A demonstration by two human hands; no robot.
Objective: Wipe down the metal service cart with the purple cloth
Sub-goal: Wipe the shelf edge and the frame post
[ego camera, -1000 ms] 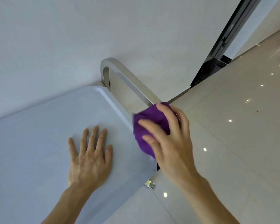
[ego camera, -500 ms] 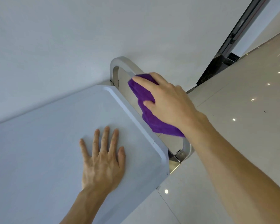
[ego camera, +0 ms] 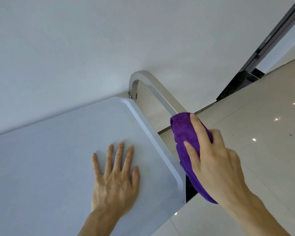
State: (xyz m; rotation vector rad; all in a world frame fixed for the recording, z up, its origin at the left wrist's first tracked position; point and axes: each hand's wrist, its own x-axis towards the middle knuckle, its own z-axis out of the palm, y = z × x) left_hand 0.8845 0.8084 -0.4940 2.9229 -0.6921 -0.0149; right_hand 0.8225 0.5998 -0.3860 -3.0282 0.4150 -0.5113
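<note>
The metal service cart's flat top (ego camera: 61, 150) fills the lower left, with a raised rim along its right edge. A curved steel handle bar (ego camera: 153, 86) arches off that end. My left hand (ego camera: 116, 179) lies flat on the cart top, fingers straight and spread. My right hand (ego camera: 211, 155) grips the bunched purple cloth (ego camera: 182, 132) and wraps it around the handle bar near the middle of its run. The cloth hides the lower part of the bar.
A plain white wall (ego camera: 75, 48) stands close behind the cart. Glossy beige floor tiles (ego camera: 262, 133) spread to the right. A dark metal door frame (ego camera: 269, 41) rises at the upper right.
My right hand slid the cloth from the top bend of the handle back down the bar toward me. The left hand stayed flat on the cart top.
</note>
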